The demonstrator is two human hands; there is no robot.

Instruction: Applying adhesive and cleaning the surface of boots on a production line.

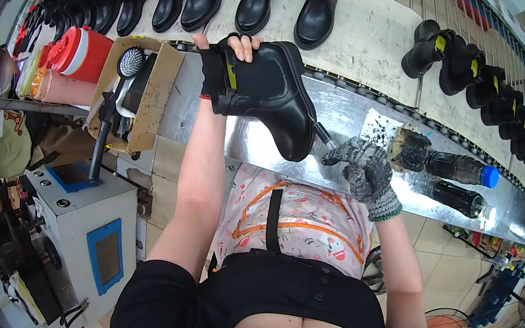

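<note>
A black ankle boot [267, 92] with a yellow-green pull tab is held up, tilted, over the metal worktop. My left hand [243, 47], in what looks like a black fingerless glove, is closed on the top of its shaft. Part of that hand is hidden by the boot. My right hand [365, 173] wears a grey knit glove with a green cuff. Its fingers pinch a slim brush [324, 135] with a metallic shaft, whose tip meets the boot's edge near the sole. The bristles are hard to make out.
Black boots [317, 11] line the conveyor [358, 35] beyond the worktop. At right lie a dark-stained block [409, 151], a blue-capped bottle [457, 169] and another dark bottle [459, 199]. A cardboard box [160, 93] with a hairbrush [131, 62] and a red jug [84, 55] stand left.
</note>
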